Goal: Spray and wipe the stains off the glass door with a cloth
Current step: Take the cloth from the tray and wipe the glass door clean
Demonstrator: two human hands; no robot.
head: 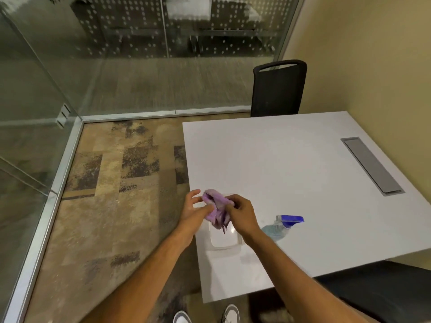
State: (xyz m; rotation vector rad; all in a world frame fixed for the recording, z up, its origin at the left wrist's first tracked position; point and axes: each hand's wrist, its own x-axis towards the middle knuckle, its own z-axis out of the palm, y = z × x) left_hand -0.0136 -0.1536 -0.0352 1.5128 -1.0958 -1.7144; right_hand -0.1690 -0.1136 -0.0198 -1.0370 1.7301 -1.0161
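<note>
Glass walls (35, 94) stand off to the left. By the table's (291, 164) near corner the left hand (194, 209) (fingers loosely spread) pinches the purple cloth (217, 207) against its thumb, and the right hand (242, 214) grips the cloth's other side above a clear tray (225, 243). Just right of them the spray bottle (281, 226) lies on its side on the table.

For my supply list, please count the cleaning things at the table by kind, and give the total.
Purple cloth: 1, held in both hands
Spray bottle: 1, lying on the white table
Clear tray: 1, on the table
Total: 3
</note>
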